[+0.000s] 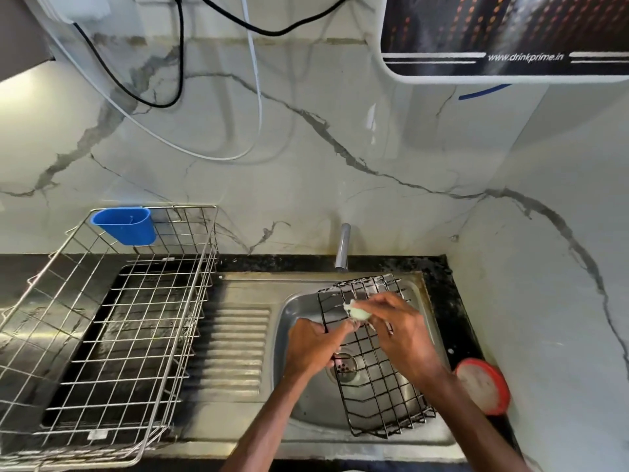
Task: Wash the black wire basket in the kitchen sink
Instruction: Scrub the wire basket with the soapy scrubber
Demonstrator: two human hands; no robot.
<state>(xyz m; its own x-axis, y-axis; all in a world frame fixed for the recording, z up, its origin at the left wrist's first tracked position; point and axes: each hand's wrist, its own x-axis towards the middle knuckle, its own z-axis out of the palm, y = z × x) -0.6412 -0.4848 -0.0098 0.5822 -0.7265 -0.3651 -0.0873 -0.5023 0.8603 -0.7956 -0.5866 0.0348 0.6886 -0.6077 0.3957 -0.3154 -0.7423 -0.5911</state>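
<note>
My left hand grips the black wire basket by its side wire, tilted in the sink. My right hand pinches a soapy sponge vs the mesh. Risk: wet, soapy wire could slip w/ hard scrubbing.

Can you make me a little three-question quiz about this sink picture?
1. True or false: the black wire basket lies in the steel kitchen sink.
2. Which hand presses the pale soapy sponge on the basket: left hand or right hand?
3. What colour is the plastic cup hanging on the silver wire dish rack?

Key: 1 true. 2 right hand. 3 blue.
</note>
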